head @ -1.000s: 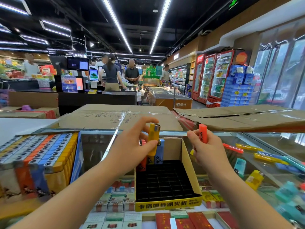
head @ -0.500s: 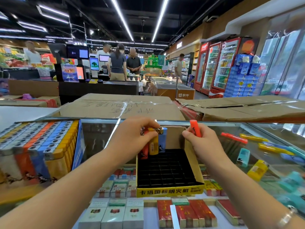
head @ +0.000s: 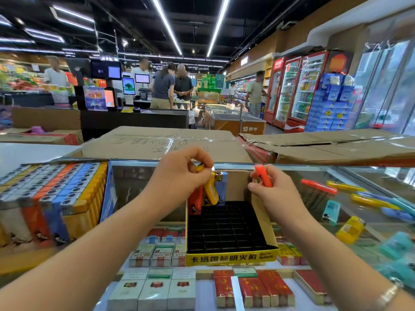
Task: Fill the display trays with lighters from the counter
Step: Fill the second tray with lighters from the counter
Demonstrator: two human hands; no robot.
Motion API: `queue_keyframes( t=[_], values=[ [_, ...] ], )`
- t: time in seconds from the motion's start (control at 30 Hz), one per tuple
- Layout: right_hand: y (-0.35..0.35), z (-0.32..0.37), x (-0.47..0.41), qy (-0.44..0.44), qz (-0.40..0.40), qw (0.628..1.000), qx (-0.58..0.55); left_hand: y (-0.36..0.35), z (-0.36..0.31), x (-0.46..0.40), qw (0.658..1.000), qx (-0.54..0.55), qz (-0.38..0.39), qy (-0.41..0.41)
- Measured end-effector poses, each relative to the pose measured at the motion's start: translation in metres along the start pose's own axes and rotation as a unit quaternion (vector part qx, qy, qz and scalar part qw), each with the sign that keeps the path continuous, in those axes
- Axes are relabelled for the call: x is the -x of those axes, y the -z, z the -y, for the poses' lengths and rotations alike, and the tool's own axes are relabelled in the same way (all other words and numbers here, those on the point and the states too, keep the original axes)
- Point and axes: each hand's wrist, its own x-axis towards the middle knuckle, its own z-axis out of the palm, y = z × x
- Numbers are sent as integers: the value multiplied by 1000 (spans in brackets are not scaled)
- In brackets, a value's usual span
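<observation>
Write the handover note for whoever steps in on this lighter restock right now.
Left hand: pinching the yellow lighter by its top, seating it tilted in the back row of the display tray.
Right hand: holding an orange lighter above the tray's right wall.
Done: a red lighter and a blue lighter stand in the back row; the full tray on the left is stocked.
Left: nearly every slot is empty. Loose lighters lie on the glass counter to the right.
</observation>
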Motion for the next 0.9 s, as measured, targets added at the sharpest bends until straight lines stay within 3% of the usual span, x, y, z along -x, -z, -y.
queue_keyframes(
  t=[0.2,0.37,0.5,0.73,0.9],
  values=[
    [0,0,-1,9,-9,1000,16,0,-1,-1,998,-13,58,-2],
    [0,1,0,5,-8,1000,21,0,0,1,994,-88,15,-57],
    [0,3,0,1,-5,1000,21,-1,2,4,972,-209,36,-98],
    [0,4,1,-10,-2,1000,20,-2,6,4,945,-291,18,-146],
    [-1,6,1,-5,-5,1000,21,-5,9,3,949,-296,47,-97]
  ],
)
